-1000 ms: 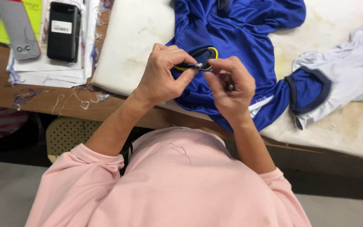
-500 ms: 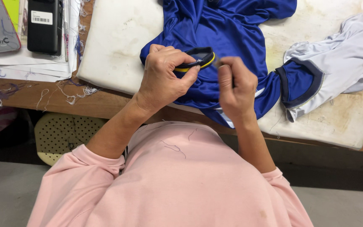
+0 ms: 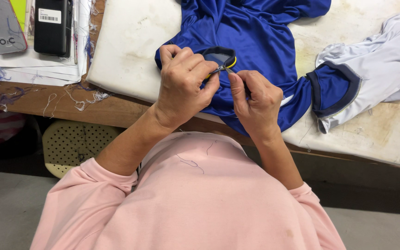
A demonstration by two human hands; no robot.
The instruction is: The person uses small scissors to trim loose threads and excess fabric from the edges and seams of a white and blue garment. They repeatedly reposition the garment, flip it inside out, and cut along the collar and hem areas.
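- Wooden counter (image 3: 116, 109) is running across the top of the view, with a stained white pad (image 3: 130, 46) lying on it.
- Blue jersey (image 3: 260, 32) is lying on the pad from 12 o'clock down toward centre; its dark collar with yellow trim (image 3: 221, 54) is sitting just above the hands.
- Left hand (image 3: 184, 85) is curling shut, its grip pinching the collar fabric at the edge, knuckles up.
- Right hand (image 3: 255, 99) is sitting just beside it at 3 o'clock, grip closed on a small metal snipping tool (image 3: 223, 69); the tip is touching the collar edge between both thumbs. Cannot tell whether the blades are open.
- White garment (image 3: 380, 65) is lying at 2 o'clock on the pad, its blue cuff (image 3: 332, 88) touching the jersey's lower hem.
- Black device (image 3: 52, 25) and a grey flat tool (image 3: 3, 25) are sitting at 10 o'clock on a stack of papers (image 3: 38, 69), well apart from the hands.
- Loose thread scraps (image 3: 84, 97) are lying on the bare wood near the pad's left edge.
- Perforated cream stool seat (image 3: 72, 146) is showing below the counter at 8 o'clock.
- Pink sweatshirt (image 3: 200, 203) is filling the bottom, with stray threads on it.
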